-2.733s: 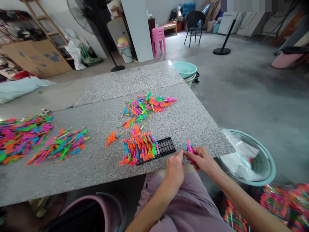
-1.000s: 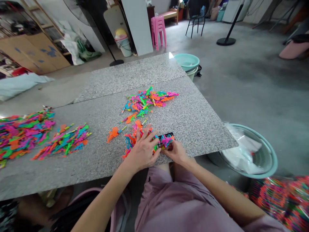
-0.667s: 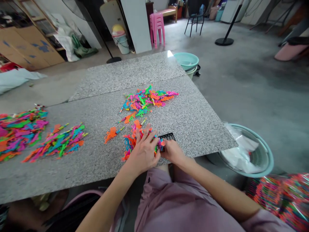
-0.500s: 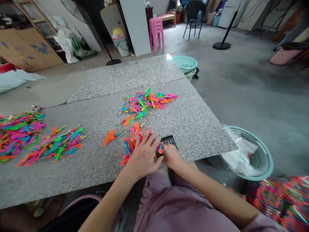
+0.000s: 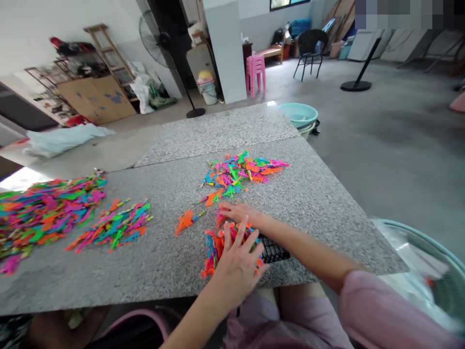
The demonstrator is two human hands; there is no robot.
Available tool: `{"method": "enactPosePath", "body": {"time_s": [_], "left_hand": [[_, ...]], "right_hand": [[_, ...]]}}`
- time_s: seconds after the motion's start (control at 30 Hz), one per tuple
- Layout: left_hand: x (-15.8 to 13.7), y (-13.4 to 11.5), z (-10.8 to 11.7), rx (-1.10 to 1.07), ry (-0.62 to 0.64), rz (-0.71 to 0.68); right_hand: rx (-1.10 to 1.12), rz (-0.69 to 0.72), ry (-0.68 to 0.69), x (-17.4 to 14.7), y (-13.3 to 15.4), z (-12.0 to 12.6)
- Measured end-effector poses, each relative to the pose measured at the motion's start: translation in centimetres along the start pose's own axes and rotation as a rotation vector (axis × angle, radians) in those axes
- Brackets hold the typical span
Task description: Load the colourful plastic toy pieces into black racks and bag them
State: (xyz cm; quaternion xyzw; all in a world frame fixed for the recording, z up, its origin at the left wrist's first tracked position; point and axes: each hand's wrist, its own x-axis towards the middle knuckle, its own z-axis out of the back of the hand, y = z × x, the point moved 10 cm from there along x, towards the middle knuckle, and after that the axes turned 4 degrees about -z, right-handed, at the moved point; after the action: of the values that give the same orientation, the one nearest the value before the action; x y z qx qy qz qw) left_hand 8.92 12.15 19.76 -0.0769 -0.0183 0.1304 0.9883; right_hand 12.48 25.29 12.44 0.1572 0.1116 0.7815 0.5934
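My left hand (image 5: 241, 257) rests with its fingers spread over a row of tightly packed, brightly coloured plastic toys (image 5: 214, 249), pressing on them. The row stands at the end of a black lattice tray (image 5: 274, 249), which is partly covered by my hand and right forearm. Just beyond, my right hand (image 5: 238, 212) reaches leftward, fingers stretched over a pink and orange toy (image 5: 219, 219) and touching it. A single orange toy with a striped stick (image 5: 186, 221) lies to the left. Past my hands is a loose heap of the same toys (image 5: 236, 172).
A small bunch of toys (image 5: 118, 225) and a large pile (image 5: 54, 206) lie on the left of the speckled stone table (image 5: 167, 271). A turquoise basin (image 5: 300, 114) stands past the far corner. A basket with clear plastic bags (image 5: 428, 261) is below the right edge.
My right hand has left the black tray and moved forward and left to the pink and orange toy. The left hand stays on the row. The view has shifted left and up.
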Motion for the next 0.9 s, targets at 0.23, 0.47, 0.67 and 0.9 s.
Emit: {"method": "enactPosePath", "body": {"time_s": [0.23,0.47,0.67,0.9], "left_hand": [[-0.1,0.2,0.0,-0.016,0.016,0.001],[0.0,0.1,0.5,-0.005,-0.001,-0.013],[0.1,0.1,0.3,0.047,0.003,-0.013],[0.1,0.4,0.3,0.043,-0.029,-0.013]], "right_hand": [[-0.328,-0.050,-0.051,-6.5,-5.0,0.8],[-0.196,-0.302,-0.006,-6.0,-8.1,1.8],[0.197,-0.557,-0.154,-9.6,-11.3,3.9],[0.696,-0.664,-0.232,-16.3,-9.3,1.4]]}}
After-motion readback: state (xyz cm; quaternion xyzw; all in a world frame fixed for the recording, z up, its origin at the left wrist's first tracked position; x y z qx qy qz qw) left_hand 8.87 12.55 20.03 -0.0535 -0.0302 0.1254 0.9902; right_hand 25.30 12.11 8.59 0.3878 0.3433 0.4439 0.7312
